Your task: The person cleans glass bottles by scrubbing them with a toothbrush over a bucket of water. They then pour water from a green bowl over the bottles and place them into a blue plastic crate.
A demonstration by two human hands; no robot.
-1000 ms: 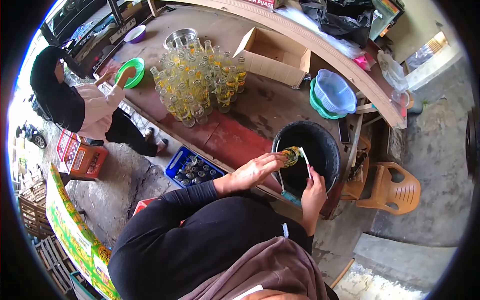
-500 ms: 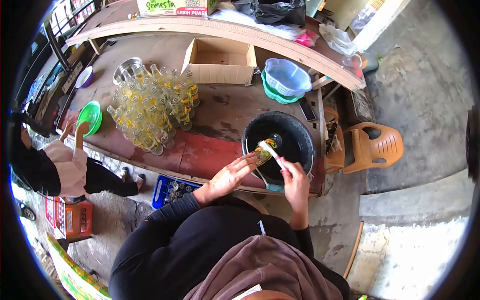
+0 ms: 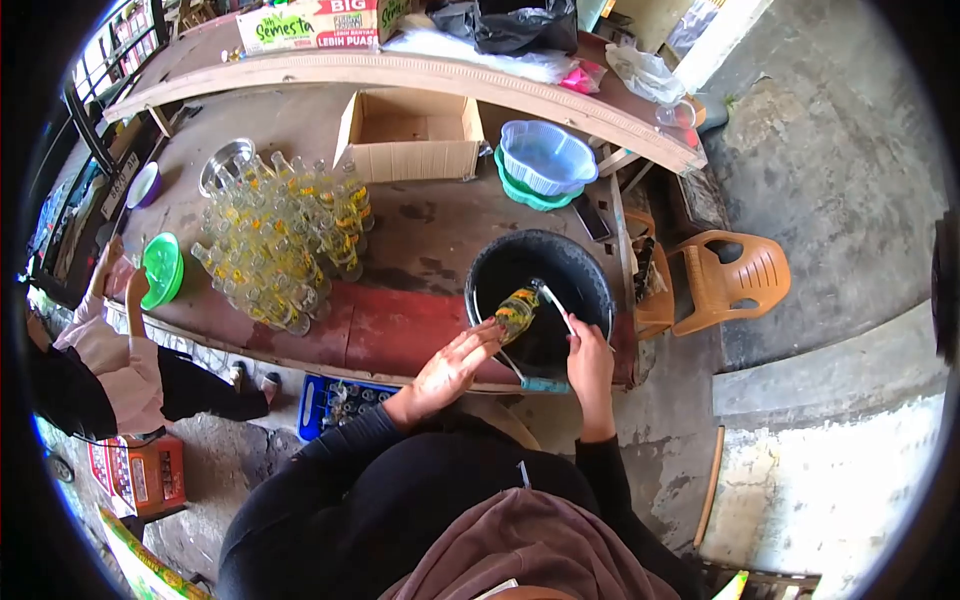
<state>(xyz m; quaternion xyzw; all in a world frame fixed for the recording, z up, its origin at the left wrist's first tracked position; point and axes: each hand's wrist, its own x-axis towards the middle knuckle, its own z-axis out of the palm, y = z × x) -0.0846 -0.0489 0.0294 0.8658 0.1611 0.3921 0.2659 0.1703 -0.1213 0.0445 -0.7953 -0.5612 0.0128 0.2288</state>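
Over a black bucket (image 3: 483, 262), my left hand (image 3: 452, 368) is closed round the base of a glass bottle (image 3: 516, 314) with yellow-and-orange print, tilted with its neck pointing up and right. My right hand (image 3: 590, 362) grips a slim white brush (image 3: 556, 304) by its handle end. The brush's far end meets the bottle's mouth, and its bristles are hidden there. Many similar glass bottles (image 3: 280, 245) stand packed together on the table to the left.
An open cardboard box (image 3: 415, 160), stacked blue and green basins (image 3: 545, 160) and a phone (image 3: 592, 218) lie on the table (image 3: 400, 325). At left a person (image 3: 120, 370) reaches toward a green basin (image 3: 163, 270). A blue crate (image 3: 315, 405) is below; an orange chair (image 3: 735, 285) stands right.
The brush has gone from lying across the bottle's side to its mouth. The bottle now points more upright over the bucket. The other person's hands have shifted off the green basin's rim.
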